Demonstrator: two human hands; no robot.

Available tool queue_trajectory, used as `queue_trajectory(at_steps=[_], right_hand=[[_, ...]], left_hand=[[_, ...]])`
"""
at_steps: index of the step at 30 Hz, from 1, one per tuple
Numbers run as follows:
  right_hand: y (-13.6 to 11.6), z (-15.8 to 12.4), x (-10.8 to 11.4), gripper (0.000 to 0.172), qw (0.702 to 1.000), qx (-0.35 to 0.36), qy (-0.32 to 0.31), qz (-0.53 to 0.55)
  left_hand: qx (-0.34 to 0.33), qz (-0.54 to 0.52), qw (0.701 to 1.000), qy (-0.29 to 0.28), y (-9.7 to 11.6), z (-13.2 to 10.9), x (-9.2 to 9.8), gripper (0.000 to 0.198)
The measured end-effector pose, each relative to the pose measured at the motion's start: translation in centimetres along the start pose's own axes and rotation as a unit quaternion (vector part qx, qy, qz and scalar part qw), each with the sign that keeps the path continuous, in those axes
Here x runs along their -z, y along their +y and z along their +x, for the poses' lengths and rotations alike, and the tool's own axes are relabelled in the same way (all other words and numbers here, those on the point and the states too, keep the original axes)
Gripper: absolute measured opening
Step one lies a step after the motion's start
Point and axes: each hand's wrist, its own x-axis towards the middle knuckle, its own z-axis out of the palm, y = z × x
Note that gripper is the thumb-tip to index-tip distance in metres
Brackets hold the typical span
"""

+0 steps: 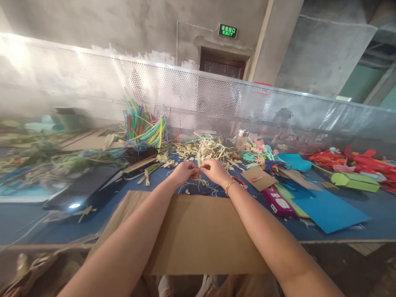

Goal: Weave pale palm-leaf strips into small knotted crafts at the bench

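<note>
My left hand (186,173) and my right hand (215,171) meet fingertip to fingertip above the near edge of the work area. Both are closed in a pinch. Between them shows a thin pale strip (199,177), mostly hidden by the fingers, so its exact kind is unclear. Just beyond lies a loose heap of dry, pale husk-like strips (213,150). A sheet of brown cardboard (204,235) rests under my forearms, reaching from the table edge toward my lap. My right wrist wears a gold-coloured bracelet (229,187).
On the blue table, a dark flat case (85,187) and a bundle of coloured stems (144,123) are at left. Rightward lie a purple box (278,202), blue card (328,206), a green paper box (355,181) and red pieces (368,163). A perforated metal screen (173,95) stands behind.
</note>
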Motion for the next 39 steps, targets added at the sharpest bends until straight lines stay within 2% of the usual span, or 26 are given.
queue_trajectory(at_steps=[6, 9, 12, 18, 22, 29, 31, 34, 39], right_hand=[[-0.9, -0.2, 0.1, 0.004, 0.999, 0.012, 0.029, -0.025], [-1.1, -0.3, 0.2, 0.003, 0.999, 0.034, 0.014, -0.015], [-0.7, -0.2, 0.3, 0.004, 0.999, 0.035, -0.014, 0.011], [0.7, 0.3, -0.2, 0.017, 0.990, -0.017, -0.014, 0.138], [0.9, 0.4, -1.3, 0.014, 0.984, -0.056, 0.003, 0.170], [0.1, 0.4, -3.2, 0.011, 0.946, -0.152, 0.060, 0.278], [-0.3, 0.4, -3.3, 0.009, 0.928, -0.171, 0.067, 0.325], [-1.0, 0.4, -3.2, 0.005, 0.909, -0.196, 0.065, 0.361], [-1.2, 0.2, -2.7, 0.006, 0.920, -0.209, 0.066, 0.325]], left_hand=[[0.030, -0.028, 0.999, 0.026, 0.1, -0.1, 0.2, 0.031], [0.033, -0.052, 0.997, 0.037, 0.1, 0.1, 0.5, 0.034], [0.017, -0.028, 0.999, 0.039, 0.2, 0.1, 0.7, 0.032], [-0.079, 0.079, 0.994, 0.021, 0.4, 0.2, 0.7, 0.030], [-0.138, 0.143, 0.980, 0.027, -0.1, 0.5, 0.8, 0.024], [-0.210, 0.298, 0.925, 0.110, -0.4, 0.6, 1.2, 0.015], [-0.228, 0.306, 0.916, 0.124, -0.1, 0.5, 1.0, 0.015], [-0.240, 0.289, 0.919, 0.123, 0.2, 0.3, 0.8, 0.016], [-0.236, 0.286, 0.920, 0.127, 0.2, 0.2, 0.7, 0.018]])
